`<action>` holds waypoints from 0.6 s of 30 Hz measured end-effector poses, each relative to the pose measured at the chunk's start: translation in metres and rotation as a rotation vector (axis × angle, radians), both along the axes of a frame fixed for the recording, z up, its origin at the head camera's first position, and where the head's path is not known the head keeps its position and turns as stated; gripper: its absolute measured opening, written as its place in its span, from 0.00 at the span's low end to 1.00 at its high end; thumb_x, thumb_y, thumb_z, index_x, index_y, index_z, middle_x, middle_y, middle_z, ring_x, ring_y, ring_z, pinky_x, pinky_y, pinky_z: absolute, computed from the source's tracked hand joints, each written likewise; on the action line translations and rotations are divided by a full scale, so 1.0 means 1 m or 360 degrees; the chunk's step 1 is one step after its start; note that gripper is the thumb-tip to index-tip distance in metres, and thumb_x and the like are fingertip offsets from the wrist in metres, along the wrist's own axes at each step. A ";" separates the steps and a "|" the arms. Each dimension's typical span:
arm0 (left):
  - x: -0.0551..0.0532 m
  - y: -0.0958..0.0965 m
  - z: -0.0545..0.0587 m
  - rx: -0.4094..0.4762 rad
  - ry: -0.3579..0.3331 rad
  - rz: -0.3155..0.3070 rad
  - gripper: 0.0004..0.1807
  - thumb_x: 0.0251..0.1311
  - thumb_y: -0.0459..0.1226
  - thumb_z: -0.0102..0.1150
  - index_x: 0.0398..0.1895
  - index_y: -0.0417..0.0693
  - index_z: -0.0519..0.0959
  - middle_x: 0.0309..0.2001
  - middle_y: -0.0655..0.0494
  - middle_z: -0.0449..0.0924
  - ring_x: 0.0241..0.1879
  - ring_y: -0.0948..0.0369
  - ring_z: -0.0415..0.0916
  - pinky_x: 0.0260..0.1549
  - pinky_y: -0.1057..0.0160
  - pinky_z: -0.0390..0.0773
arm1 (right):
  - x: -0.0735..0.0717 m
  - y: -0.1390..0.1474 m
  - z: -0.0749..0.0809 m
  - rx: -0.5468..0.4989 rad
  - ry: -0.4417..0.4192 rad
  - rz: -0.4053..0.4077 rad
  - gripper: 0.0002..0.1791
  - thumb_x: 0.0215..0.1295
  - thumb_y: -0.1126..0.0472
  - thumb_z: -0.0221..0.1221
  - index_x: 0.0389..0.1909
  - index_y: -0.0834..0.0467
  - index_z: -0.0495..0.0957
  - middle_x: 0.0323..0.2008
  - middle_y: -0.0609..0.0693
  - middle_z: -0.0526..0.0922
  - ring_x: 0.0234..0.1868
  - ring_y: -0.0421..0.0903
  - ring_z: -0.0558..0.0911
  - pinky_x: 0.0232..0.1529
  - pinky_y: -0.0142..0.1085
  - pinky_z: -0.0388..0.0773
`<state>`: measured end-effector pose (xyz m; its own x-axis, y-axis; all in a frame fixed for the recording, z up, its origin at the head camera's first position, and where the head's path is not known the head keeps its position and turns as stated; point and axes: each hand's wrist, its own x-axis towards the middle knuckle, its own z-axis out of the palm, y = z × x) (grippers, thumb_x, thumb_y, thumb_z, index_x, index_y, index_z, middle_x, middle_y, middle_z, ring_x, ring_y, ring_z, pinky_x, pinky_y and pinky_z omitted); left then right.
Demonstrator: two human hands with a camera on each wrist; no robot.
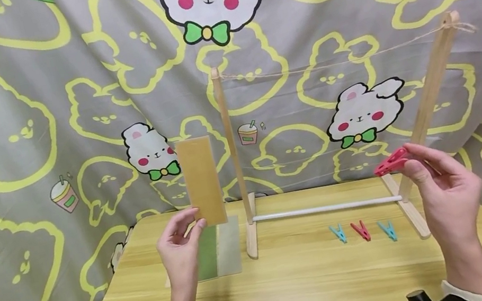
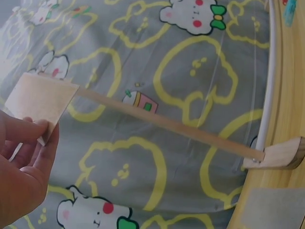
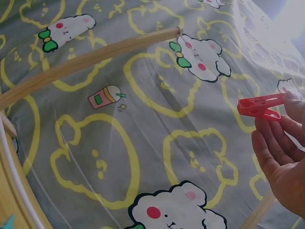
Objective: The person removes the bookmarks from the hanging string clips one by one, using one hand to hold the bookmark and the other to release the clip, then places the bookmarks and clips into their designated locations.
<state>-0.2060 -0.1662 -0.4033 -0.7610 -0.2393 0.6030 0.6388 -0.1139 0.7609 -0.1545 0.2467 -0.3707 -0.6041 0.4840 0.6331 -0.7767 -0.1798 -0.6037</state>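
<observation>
My left hand (image 1: 180, 250) pinches a tan rectangular card (image 1: 201, 179) by its lower left corner, holding it upright above the table. In the left wrist view the same card (image 2: 43, 98) sits between thumb and fingers. Off to the right, my right hand (image 1: 448, 189) pinches a red clothespin (image 1: 390, 162) by its handle ends, its tip pointing left. A thin string (image 1: 332, 63) runs between the tops of two wooden posts, well above and behind both hands. On the table lie two blue clothespins (image 1: 338, 234) (image 1: 387, 231) and another red clothespin (image 1: 360, 231).
The left wooden post (image 1: 232, 146) and right wooden post (image 1: 433, 89) stand on feet, joined low down by a white rod (image 1: 326, 208). Green (image 1: 207, 253) and grey cards (image 1: 229, 247) lie on the table (image 1: 295, 291) beside the left foot. A patterned curtain (image 1: 87, 129) hangs behind.
</observation>
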 end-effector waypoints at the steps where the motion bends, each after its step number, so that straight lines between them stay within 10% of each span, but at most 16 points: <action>1: 0.000 -0.001 0.001 0.0007 -0.0002 -0.0001 0.16 0.50 0.13 0.66 0.45 0.18 0.79 0.43 0.48 0.86 0.44 0.61 0.84 0.44 0.66 0.85 | 0.000 0.000 0.000 0.0013 -0.0010 -0.0018 0.18 0.62 0.86 0.58 0.53 0.86 0.73 0.45 0.65 0.86 0.42 0.49 0.88 0.50 0.34 0.82; 18: -0.007 -0.038 -0.002 0.0211 -0.0098 0.0089 0.16 0.48 0.10 0.65 0.42 0.22 0.82 0.42 0.45 0.85 0.39 0.61 0.84 0.41 0.68 0.85 | -0.013 0.000 -0.013 0.0195 -0.0166 -0.0065 0.17 0.63 0.82 0.61 0.53 0.83 0.76 0.43 0.59 0.87 0.41 0.45 0.86 0.50 0.30 0.82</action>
